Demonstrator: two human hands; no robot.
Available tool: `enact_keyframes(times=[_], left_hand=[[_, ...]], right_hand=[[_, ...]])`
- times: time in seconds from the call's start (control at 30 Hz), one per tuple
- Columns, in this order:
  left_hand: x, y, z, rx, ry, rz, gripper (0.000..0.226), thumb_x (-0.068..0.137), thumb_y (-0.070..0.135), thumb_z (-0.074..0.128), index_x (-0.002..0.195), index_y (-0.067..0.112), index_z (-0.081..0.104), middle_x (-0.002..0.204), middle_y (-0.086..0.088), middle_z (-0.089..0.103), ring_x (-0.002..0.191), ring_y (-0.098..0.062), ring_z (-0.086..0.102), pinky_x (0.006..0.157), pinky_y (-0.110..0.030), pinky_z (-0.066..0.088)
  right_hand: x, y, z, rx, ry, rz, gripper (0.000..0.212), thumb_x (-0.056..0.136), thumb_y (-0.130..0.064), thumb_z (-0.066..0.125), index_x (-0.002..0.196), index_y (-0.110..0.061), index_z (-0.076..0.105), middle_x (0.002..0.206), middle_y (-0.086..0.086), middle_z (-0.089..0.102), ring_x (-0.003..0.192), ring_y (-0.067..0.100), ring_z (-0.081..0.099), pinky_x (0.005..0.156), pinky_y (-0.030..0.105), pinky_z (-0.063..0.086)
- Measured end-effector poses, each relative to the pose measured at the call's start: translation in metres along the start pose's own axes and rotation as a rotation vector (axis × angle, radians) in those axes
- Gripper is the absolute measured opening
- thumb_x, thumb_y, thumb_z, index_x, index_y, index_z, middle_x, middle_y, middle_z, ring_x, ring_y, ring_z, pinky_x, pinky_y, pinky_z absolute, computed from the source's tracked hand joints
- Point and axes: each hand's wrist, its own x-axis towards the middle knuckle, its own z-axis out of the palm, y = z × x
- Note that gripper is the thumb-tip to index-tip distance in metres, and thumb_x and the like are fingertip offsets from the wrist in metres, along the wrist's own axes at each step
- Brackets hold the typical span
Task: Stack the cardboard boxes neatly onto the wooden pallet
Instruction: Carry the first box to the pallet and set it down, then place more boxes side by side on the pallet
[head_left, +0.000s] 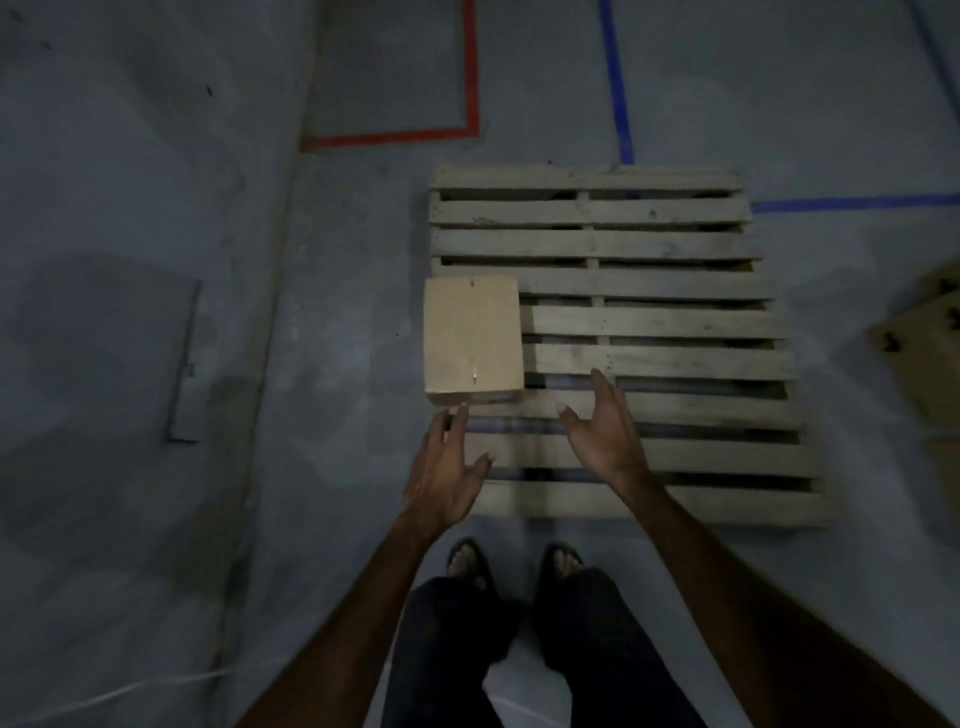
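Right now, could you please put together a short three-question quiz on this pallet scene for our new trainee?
1. True or false: the cardboard box lies at the left edge of the wooden pallet.
2. How many boxes rest on the pallet? A) none B) one C) three
3. Fill in: the left hand and right hand are both ____, holding nothing.

Key: 1 true. 2 B; more cardboard shows at the right edge of the view, off the pallet. 3 open; the left fingertips are close to the box's near corner, and whether they touch it is unclear.
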Motion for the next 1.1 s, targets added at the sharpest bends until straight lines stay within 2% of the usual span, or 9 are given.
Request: enact_keyframes(times=[0.17, 0.3, 0.43, 0.5, 0.63, 0.7, 0.83, 0.97, 1.1], left_hand=[[-0.082, 0.075, -0.056, -0.116, 0.091, -0.02, 0.073, 0.103, 0.043, 0.056, 0.164, 0.026, 0.021, 0.164, -0.006, 0.03, 0.148, -0.025, 0.034, 0.121, -0.045, 0.034], [-0.124, 0.117, -0.07, -0.17, 0.119, 0.022, 0.073, 0.104, 0.043, 0.058, 0.164, 0.023, 0.023, 0.162, -0.007, 0.035, 0.146, -0.023, 0.037, 0.122, -0.041, 0.033], [-0.143, 0.137, -0.064, -0.172, 0.075, 0.071, 0.073, 0.103, 0.045, 0.059, 0.164, 0.025, 0.024, 0.162, -0.009, 0.035, 0.147, -0.026, 0.037, 0.121, -0.044, 0.035], [-0.148, 0.142, -0.061, -0.139, 0.036, 0.116, 0.072, 0.103, 0.044, 0.059, 0.163, 0.025, 0.025, 0.163, -0.008, 0.034, 0.148, -0.025, 0.036, 0.121, -0.04, 0.033], [-0.157, 0.15, -0.056, -0.097, -0.028, 0.197, 0.071, 0.103, 0.047, 0.058, 0.163, 0.025, 0.028, 0.164, -0.005, 0.034, 0.15, -0.022, 0.033, 0.119, -0.031, 0.029], [-0.16, 0.155, -0.054, -0.067, -0.058, 0.216, 0.071, 0.103, 0.048, 0.057, 0.163, 0.024, 0.027, 0.166, -0.005, 0.032, 0.151, -0.023, 0.032, 0.12, -0.035, 0.031], [-0.162, 0.17, -0.048, -0.017, -0.138, 0.291, 0.071, 0.105, 0.046, 0.054, 0.165, 0.022, 0.023, 0.168, -0.007, 0.027, 0.153, -0.024, 0.028, 0.118, -0.03, 0.026], [-0.162, 0.192, -0.031, 0.005, -0.212, 0.353, 0.075, 0.103, 0.052, 0.052, 0.165, 0.024, 0.02, 0.169, -0.002, 0.027, 0.155, -0.023, 0.026, 0.125, -0.04, 0.026], [-0.16, 0.232, -0.008, 0.07, -0.286, 0.427, 0.076, 0.101, 0.057, 0.051, 0.165, 0.028, 0.021, 0.168, -0.002, 0.031, 0.15, -0.022, 0.035, 0.121, -0.047, 0.036]], right_hand=[[-0.086, -0.024, -0.098, 0.144, 0.064, 0.023, 0.078, 0.101, -0.045, 0.059, 0.165, -0.022, 0.02, 0.167, 0.009, 0.029, 0.151, 0.029, 0.032, 0.123, 0.041, 0.03], [-0.137, -0.018, -0.144, 0.201, 0.136, 0.02, 0.076, 0.101, -0.044, 0.061, 0.164, -0.021, 0.025, 0.164, 0.006, 0.034, 0.148, 0.025, 0.037, 0.118, 0.035, 0.032], [-0.171, 0.004, -0.157, 0.253, 0.171, 0.032, 0.075, 0.1, -0.042, 0.064, 0.163, -0.021, 0.028, 0.164, 0.005, 0.034, 0.148, 0.024, 0.037, 0.118, 0.036, 0.033], [-0.187, 0.014, -0.157, 0.269, 0.207, 0.051, 0.076, 0.1, -0.043, 0.064, 0.163, -0.02, 0.028, 0.166, 0.004, 0.033, 0.15, 0.023, 0.035, 0.121, 0.036, 0.032], [-0.212, 0.031, -0.152, 0.341, 0.248, 0.102, 0.079, 0.098, -0.045, 0.066, 0.163, -0.022, 0.028, 0.166, 0.004, 0.033, 0.148, 0.025, 0.038, 0.12, 0.047, 0.037], [-0.222, 0.036, -0.15, 0.389, 0.28, 0.112, 0.078, 0.098, -0.042, 0.067, 0.163, -0.022, 0.028, 0.163, 0.006, 0.037, 0.146, 0.025, 0.041, 0.119, 0.044, 0.038], [-0.242, 0.049, -0.147, 0.463, 0.345, 0.142, 0.077, 0.098, -0.042, 0.067, 0.162, -0.022, 0.029, 0.162, 0.002, 0.039, 0.143, 0.02, 0.042, 0.117, 0.037, 0.037], [-0.263, 0.075, -0.155, 0.502, 0.383, 0.182, 0.076, 0.098, -0.043, 0.066, 0.162, -0.024, 0.029, 0.163, 0.003, 0.037, 0.146, 0.021, 0.039, 0.122, 0.047, 0.036], [-0.285, 0.112, -0.184, 0.539, 0.484, 0.247, 0.074, 0.099, -0.039, 0.066, 0.161, -0.02, 0.033, 0.162, 0.004, 0.039, 0.145, 0.023, 0.042, 0.119, 0.037, 0.035]])
